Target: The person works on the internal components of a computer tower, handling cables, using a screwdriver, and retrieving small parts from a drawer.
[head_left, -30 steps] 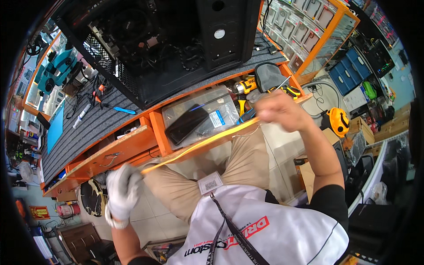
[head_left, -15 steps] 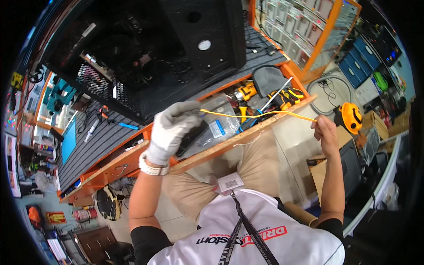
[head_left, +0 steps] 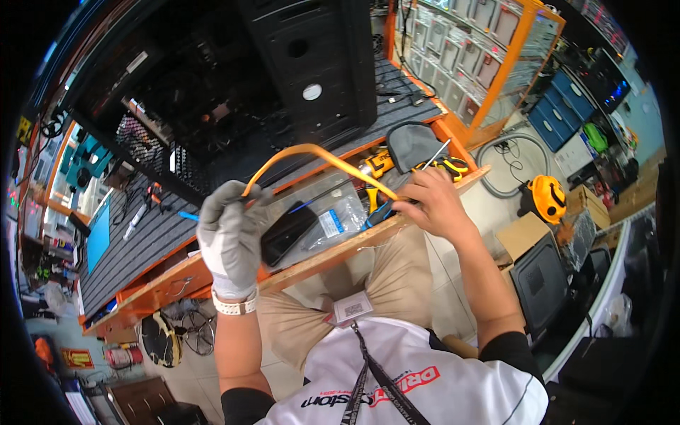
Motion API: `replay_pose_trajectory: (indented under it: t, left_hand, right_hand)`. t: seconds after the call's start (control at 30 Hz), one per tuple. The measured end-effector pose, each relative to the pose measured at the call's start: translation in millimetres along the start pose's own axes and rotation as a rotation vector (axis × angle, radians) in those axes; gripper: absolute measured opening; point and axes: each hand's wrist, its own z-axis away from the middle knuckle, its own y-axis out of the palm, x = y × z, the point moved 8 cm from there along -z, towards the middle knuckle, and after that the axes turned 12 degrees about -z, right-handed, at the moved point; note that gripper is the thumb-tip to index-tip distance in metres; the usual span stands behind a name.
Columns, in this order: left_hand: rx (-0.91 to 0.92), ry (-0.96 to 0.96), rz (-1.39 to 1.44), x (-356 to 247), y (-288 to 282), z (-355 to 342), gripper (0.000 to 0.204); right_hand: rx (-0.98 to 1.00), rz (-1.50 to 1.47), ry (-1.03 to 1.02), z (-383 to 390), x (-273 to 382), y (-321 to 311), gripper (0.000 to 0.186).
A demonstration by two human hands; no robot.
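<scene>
A flat orange cable (head_left: 304, 149) arches upward between my two hands, above an open wooden drawer. My left hand (head_left: 230, 237), in a white and grey glove, pinches one end of it with closed fingers. The other end runs into my bare right hand (head_left: 435, 204), whose fingers are bent round it. Beneath the cable, the drawer (head_left: 333, 256) holds a black smartphone (head_left: 289, 234) and a clear plastic bag (head_left: 347, 212) with a blue and white label. A yellow and black power tool (head_left: 379, 164) lies farther right in it, partly behind my right hand.
A large black computer case (head_left: 333, 78) stands open on the grey ribbed bench mat (head_left: 152, 234) beyond the drawer. A grey pouch (head_left: 414, 145) lies at the drawer's right end. On the floor to the right are a yellow vacuum cleaner (head_left: 547, 200) and a cardboard box (head_left: 520, 237).
My right hand has moved left and inward, toward my left hand. The cable, earlier stretched nearly straight, now bows upward. My left hand has shifted slightly left and down.
</scene>
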Motion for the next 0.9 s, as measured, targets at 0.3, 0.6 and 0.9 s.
replay_pose_trajectory:
  t: [0.3, 0.6, 0.9]
  left_hand:
    - [-0.024, -0.09, -0.505, 63, 72, -64, 0.04]
    - [0.253, -0.248, -0.693, 194, 180, -97, 0.055]
    - [0.324, -0.294, -0.675, 221, 194, -84, 0.058]
  right_hand:
    - [0.034, 0.269, 0.632, -52, -160, 5, 0.043]
    - [-0.626, -0.793, 0.443, -23, -147, 2, 0.036]
    - [-0.504, -0.975, 0.634, -26, -174, -1, 0.021]
